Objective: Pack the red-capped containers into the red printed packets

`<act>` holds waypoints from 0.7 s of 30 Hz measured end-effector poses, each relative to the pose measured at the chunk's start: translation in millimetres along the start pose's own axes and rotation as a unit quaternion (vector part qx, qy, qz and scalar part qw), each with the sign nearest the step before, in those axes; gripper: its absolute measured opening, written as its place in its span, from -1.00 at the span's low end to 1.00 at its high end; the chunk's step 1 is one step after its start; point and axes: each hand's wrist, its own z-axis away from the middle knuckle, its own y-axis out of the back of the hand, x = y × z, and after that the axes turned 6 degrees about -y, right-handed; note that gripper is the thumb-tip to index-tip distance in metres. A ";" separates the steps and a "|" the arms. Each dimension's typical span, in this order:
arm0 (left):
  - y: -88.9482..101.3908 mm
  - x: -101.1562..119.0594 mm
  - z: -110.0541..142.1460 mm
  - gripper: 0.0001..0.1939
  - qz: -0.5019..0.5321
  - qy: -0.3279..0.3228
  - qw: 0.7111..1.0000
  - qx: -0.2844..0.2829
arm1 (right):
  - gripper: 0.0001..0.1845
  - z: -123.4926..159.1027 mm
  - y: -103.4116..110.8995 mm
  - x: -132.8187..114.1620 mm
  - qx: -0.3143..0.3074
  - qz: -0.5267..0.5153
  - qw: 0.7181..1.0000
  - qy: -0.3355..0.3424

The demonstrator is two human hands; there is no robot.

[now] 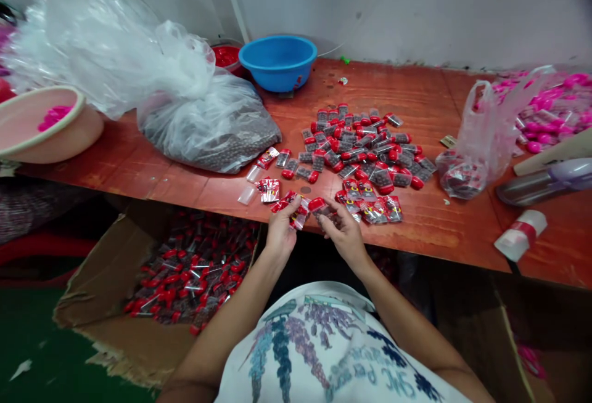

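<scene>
My left hand (281,230) pinches a red printed packet (300,212) just over the front edge of the table. Beside it, my right hand (345,233) grips a small clear bottle with a red cap (317,207), filled with dark grains. Right of my hands lie several red printed packets (375,211). Behind them spreads a heap of red-capped bottles (365,144). Left of my hands are another printed packet (268,190) and small clear plastic pieces (246,195).
A clear bag of dark beads (208,126) sits at the left, near a blue basin (277,61) and a cream basin (50,126). At the right are a tied plastic bag (476,144), a tumbler (541,182) and a white roll (521,235). Below stands a carton (99,292) of red-capped bottles.
</scene>
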 end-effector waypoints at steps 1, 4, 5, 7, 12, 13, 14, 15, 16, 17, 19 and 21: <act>-0.8 0.7 0.6 -0.85 0.004 0.002 1.000 0.003 | -0.53 0.4 0.2 0.1 -0.004 0.000 1.000 0.000; -3.3 3.3 1.6 -0.85 0.016 0.006 1.000 0.011 | -0.56 1.4 -0.3 0.2 -0.023 -0.010 1.000 -0.005; -3.9 3.9 1.9 -0.85 0.016 0.006 1.000 0.012 | -0.56 1.5 -0.7 -0.2 -0.030 -0.019 0.999 -0.010; -4.2 3.9 2.7 -0.85 0.005 0.003 1.000 0.008 | -0.54 1.1 -1.5 -1.7 -0.041 -0.054 0.997 -0.032; -0.9 0.0 6.8 -0.82 -0.032 -0.022 0.998 -0.054 | -0.52 -2.1 -1.6 -5.4 -0.046 -0.162 0.982 -0.085; -0.4 -0.4 7.7 -0.81 -0.034 -0.028 0.997 -0.063 | -0.53 -2.2 -1.3 -5.2 -0.043 -0.164 0.982 -0.086; -0.2 -0.5 8.4 -0.80 -0.034 -0.033 0.997 -0.066 | -0.54 -1.9 -0.9 -4.6 -0.042 -0.156 0.983 -0.083; -0.4 -0.3 9.1 -0.79 -0.033 -0.038 0.997 -0.065 | -0.55 -1.4 -0.6 -3.9 -0.041 -0.141 0.986 -0.076; -0.8 0.2 9.7 -0.78 -0.032 -0.043 0.997 -0.063 | -0.57 -0.7 -0.2 -3.1 -0.041 -0.119 0.990 -0.065; -1.5 0.8 10.4 -0.78 -0.032 -0.049 0.996 -0.062 | -0.59 0.2 0.2 -2.5 -0.042 -0.095 0.993 -0.050; -2.9 1.9 11.9 -0.78 -0.035 -0.061 0.995 -0.073 | -0.63 1.7 1.2 -2.0 -0.040 -0.050 0.998 -0.011; -3.8 2.5 13.3 -0.79 -0.045 -0.067 0.992 -0.095 | -0.64 2.3 2.7 -2.5 -0.028 -0.019 0.999 0.025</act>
